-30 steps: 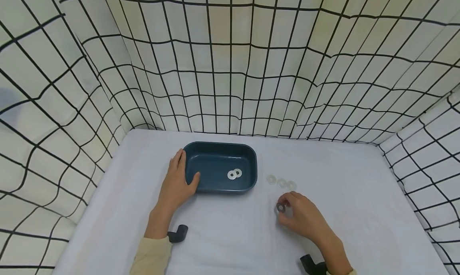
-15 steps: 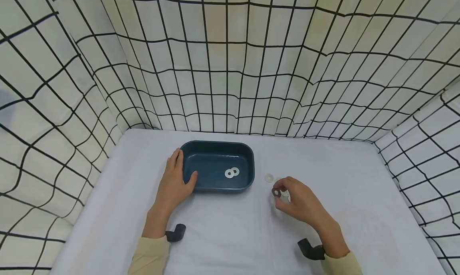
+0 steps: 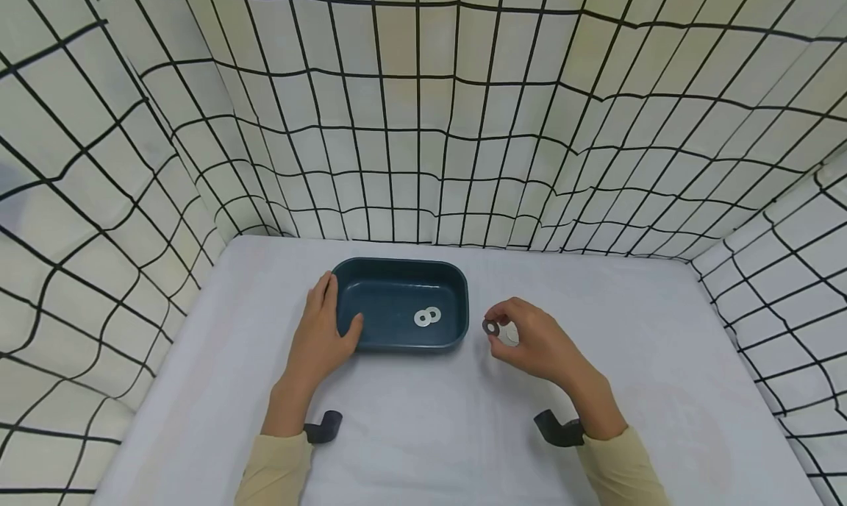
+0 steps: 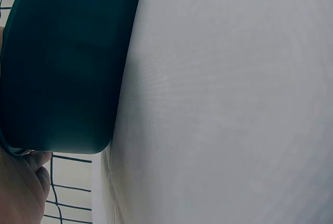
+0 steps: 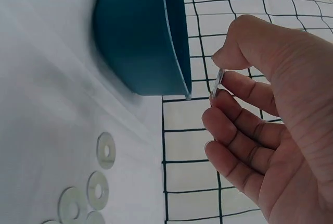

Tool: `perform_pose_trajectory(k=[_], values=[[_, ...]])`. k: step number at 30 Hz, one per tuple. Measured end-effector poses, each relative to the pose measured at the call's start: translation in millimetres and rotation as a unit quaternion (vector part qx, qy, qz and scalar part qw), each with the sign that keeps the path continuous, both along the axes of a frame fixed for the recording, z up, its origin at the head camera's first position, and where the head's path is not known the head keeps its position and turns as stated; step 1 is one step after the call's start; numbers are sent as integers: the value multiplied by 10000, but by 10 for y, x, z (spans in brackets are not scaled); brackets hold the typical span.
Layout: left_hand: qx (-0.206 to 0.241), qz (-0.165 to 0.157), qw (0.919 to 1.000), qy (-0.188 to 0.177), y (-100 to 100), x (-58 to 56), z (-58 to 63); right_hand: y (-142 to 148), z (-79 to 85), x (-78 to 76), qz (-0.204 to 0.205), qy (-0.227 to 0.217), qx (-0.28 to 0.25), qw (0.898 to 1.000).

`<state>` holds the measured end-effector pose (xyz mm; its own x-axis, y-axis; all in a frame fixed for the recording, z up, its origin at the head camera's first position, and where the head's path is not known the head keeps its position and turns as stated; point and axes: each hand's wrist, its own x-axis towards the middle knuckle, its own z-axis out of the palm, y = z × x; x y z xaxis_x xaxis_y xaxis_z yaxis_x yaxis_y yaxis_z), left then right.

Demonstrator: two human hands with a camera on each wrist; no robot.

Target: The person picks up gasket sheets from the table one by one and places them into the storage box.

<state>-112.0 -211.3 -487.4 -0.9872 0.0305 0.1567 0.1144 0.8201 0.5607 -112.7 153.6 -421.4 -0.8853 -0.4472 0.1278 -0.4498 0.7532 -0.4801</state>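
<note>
A dark blue-green rectangular tray [image 3: 397, 348] stands on the white cloth, with two flat pale washers [image 3: 422, 318] overlapping inside it. My left hand [image 3: 322, 340] holds the tray's left end, its thumb over the front rim and its fingers along the side. To the right of the tray, my right hand [image 3: 539, 340] pinches a flat metal washer [image 3: 490, 328] between thumb and fingertips. In the right wrist view this washer shows edge-on, raised beside the tray's rim. Several pale washers [image 5: 106, 150] lie on the cloth below; the right hand mostly hides them in the head view.
A white cloth [image 3: 423, 432] covers the table. White walls with a black grid [image 3: 437, 145] rise at the back and both sides. A dark wrist mount [image 3: 324, 427] sits at the left wrist, and another dark mount [image 3: 559, 429] at the right.
My right hand has moved up and left toward the tray with the washer, passing over the loose washers on the cloth. My left hand stays at the tray's left end.
</note>
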Motion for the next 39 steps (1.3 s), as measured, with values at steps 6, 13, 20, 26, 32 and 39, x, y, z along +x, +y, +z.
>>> perform_pose_trajectory(k=[6,13,20,26,32,39], values=[[59,10,10000,9,1,19,13,-127,98,-105,102,-111,76,9999],[40,14,10000,-47,-10,-3,-17,-281,173,-211,334,30,255,9991],[40,41,9999,96,0,-8,-16,-438,199,-329,575,86,447,9973],[30,74,9999,116,5,9,-8,-528,195,-419,694,384,692,9944],[27,108,9999,-18,-5,22,-11,-603,175,-462,816,560,855,9914],[19,76,10000,-39,-3,10,-2,-738,220,-461,1115,620,851,9882]])
